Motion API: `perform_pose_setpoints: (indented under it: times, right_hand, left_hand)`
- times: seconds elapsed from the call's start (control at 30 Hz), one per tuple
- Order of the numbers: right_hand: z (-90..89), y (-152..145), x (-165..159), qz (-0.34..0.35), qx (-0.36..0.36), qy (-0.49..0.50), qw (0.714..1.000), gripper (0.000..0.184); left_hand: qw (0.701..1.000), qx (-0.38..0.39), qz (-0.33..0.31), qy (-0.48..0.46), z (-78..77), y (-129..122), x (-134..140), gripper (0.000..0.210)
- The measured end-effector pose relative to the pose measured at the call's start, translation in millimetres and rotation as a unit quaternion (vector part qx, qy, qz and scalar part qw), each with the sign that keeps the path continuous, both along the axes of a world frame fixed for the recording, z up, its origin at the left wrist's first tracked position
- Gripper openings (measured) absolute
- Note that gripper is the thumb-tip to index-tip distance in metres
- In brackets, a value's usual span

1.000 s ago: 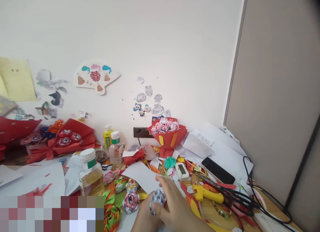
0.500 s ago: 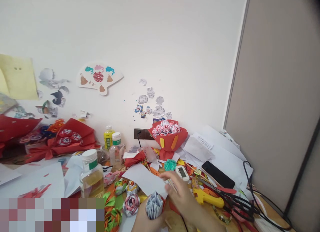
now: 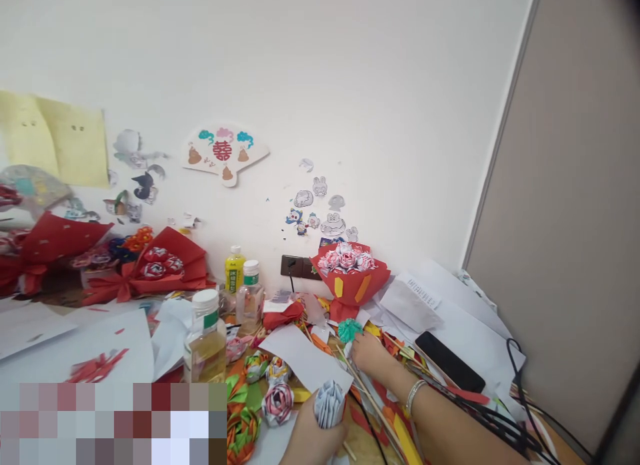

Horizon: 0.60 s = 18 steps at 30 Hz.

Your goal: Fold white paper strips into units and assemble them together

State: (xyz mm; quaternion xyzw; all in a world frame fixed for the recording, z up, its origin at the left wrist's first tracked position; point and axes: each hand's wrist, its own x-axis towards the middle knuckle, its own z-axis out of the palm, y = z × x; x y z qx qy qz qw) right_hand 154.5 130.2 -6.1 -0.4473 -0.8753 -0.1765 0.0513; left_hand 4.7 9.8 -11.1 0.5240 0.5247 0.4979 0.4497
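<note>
In my left hand [image 3: 313,430], low in the middle of the view, a folded paper flower [image 3: 329,405] with grey-white pleats is held upright, its pleated top facing up. My right hand [image 3: 373,353], with a bracelet on the wrist, reaches forward over the clutter. Its curled fingers close at the lower edge of a teal ruffled pompom [image 3: 349,329]; the fingertips are partly hidden. Between the hands lie thin wooden sticks [image 3: 367,391] and a white paper sheet [image 3: 305,358]. A pink-and-white paper rose [image 3: 278,403] rests left of my left hand.
Behind stands a red-wrapped bouquet [image 3: 353,281]. A bottle of yellowish liquid [image 3: 206,348] is on the left. Right of my arm are a black phone [image 3: 450,362] and black cables [image 3: 500,411]. Green-orange folded paper [image 3: 243,418] lies in front left; red bouquets [image 3: 165,265] sit farther back.
My right hand has moved forward from beside the pleated flower to the teal pompom, covering the small white timer. My left hand keeps the flower. The view has turned slightly left.
</note>
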Motion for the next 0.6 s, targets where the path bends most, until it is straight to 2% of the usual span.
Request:
perform_pose_setpoints:
  times: [0.13, 0.27, 0.4, 0.43, 0.5, 0.6]
  right_hand:
    - [3.2, -4.2, -0.4, 0.057, 0.008, -0.032, 0.998, 0.014]
    - [25.3, -13.1, -2.8, 0.063, 0.046, -0.005, 0.997, 0.016]
    - [51.8, -40.6, 2.4, 0.039, 0.095, 0.063, 0.993, 0.021]
    - [53.9, -50.2, 3.7, 0.042, 0.113, 0.122, 0.985, 0.022]
    - [49.6, -70.2, 3.6, 0.093, 0.142, 0.172, 0.97, 0.023]
    - [28.7, -95.9, -3.8, 0.193, 0.181, 0.115, 0.958, 0.021]
  left_hand:
    - [0.999, -0.009, 0.019, -0.025, 1.8, 1.8, -0.7, 0.021]
    - [0.998, -0.032, 0.043, -0.043, 2.9, 8.3, -7.8, 0.013]
    - [0.99, -0.06, -0.009, -0.127, 4.4, 11.3, -13.0, 0.004]
    - [0.984, -0.063, -0.02, -0.163, 5.2, 10.2, -12.9, 0.005]
    - [0.969, -0.064, -0.025, -0.238, 8.0, 5.8, -11.5, 0.016]
    - [0.945, -0.047, 0.004, -0.324, 14.3, -2.2, -9.4, 0.027]
